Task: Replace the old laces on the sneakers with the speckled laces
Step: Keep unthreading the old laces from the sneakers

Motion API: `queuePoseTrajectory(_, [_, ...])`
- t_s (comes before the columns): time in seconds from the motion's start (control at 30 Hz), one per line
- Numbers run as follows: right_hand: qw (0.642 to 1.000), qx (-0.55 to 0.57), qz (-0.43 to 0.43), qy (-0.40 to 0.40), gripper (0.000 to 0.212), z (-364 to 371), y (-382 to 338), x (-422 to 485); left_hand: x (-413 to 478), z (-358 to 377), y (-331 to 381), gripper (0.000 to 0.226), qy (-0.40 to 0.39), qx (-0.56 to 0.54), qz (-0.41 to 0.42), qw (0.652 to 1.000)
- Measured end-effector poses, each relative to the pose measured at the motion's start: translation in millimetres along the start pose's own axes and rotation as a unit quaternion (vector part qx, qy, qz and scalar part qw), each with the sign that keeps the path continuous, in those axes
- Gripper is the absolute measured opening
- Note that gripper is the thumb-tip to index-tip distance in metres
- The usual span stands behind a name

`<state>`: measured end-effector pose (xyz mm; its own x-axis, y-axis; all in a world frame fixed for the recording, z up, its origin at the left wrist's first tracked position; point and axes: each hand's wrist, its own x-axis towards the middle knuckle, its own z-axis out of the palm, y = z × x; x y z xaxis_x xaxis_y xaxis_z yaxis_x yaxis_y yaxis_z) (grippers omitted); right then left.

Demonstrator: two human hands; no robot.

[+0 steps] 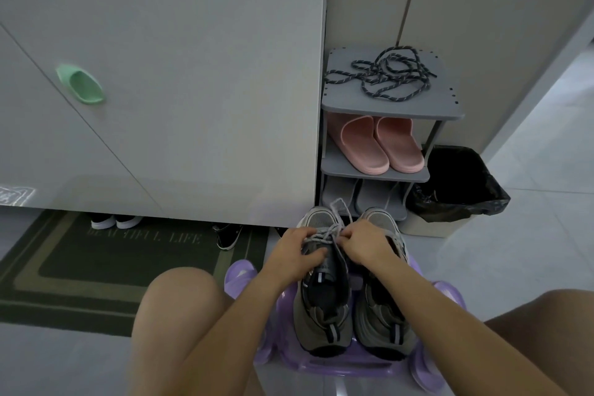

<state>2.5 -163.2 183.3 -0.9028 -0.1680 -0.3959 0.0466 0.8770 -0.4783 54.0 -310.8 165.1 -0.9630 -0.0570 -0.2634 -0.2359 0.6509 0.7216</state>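
Bare knees (180, 299) and forearms frame the near edge, and both arms reach forward to a pair of grey sneakers. Fingers of the left hand (295, 254) curl over the laced front of the left sneaker (324, 299), thumb pressed on its tongue, gripping it. Fingers of the right hand (366, 246) are bunched tight, pinching the old laces (324, 235) at the knot; a pale loop sticks up just beyond. The right hand partly covers the front of the right sneaker (382, 325), which stands touching the first. Both rest heels toward the camera on a purple stool (244, 276).

Just past the toes stands a grey shoe rack (392, 109). The speckled laces (389, 74) lie in a loose tangle on its top shelf, well apart from the hands. Pink slippers (379, 145) sit on the middle shelf, grey slippers (353, 196) below. A bin (456, 183) lined with a black bag stands beside the rack on the right. To the left, a pale cabinet (160, 74) with a green handle (82, 83) has white shoes (115, 221) and black shoes (228, 236) tucked under it, behind a dark doormat (80, 267). Light floor tiles (514, 267) cover the room.
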Motion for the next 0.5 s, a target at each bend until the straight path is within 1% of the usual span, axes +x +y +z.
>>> queuePoseTrajectory(0.07, [0.999, 0.033, -0.006, 0.031, 0.025, 1.1, -1.0, -0.5, -1.6, -0.6, -0.1, 0.051, 0.001, -0.001, 0.001, 1.0])
queuePoseTrajectory(0.17, [0.998, 0.01, -0.02, 0.066, 0.018, 2.5, -3.2, 0.8, -2.3, -1.0, -0.7, 0.052, -0.001, -0.005, -0.001, 1.0])
queuePoseTrajectory(0.2, [0.996, 0.015, -0.017, 0.084, 0.019, 0.8, -3.2, 2.1, -2.2, -1.4, -0.6, 0.051, -0.001, -0.006, -0.001, 1.0])
queuePoseTrajectory(0.27, [0.989, 0.082, -0.006, 0.124, 0.021, -9.6, 1.0, 9.5, -1.7, -2.1, -0.4, 0.051, 0.0, -0.01, -0.001, 1.0])
queuePoseTrajectory(0.33, [0.971, 0.179, 0.005, 0.16, 0.018, -27.2, 6.3, 15.4, -1.8, -2.2, -0.7, 0.05, -0.004, -0.013, 0.001, 1.0])
queuePoseTrajectory(0.37, [0.964, 0.207, 0.004, 0.169, 0.018, -35.3, 7.4, 16.5, -1.9, -2.0, -0.8, 0.05, -0.004, -0.013, 0.003, 1.0])
queuePoseTrajectory(0.43, [0.964, 0.221, 0.004, 0.148, 0.02, -42.8, 6.8, 16.4, -1.8, -1.7, -1.2, 0.049, -0.001, -0.015, 0.004, 1.0])
queuePoseTrajectory(0.5, [0.974, 0.213, 0.03, 0.066, 0.026, -39.9, 2.9, 15.1, -1.1, -1.6, -0.8, 0.05, -0.001, -0.013, 0.003, 1.0])
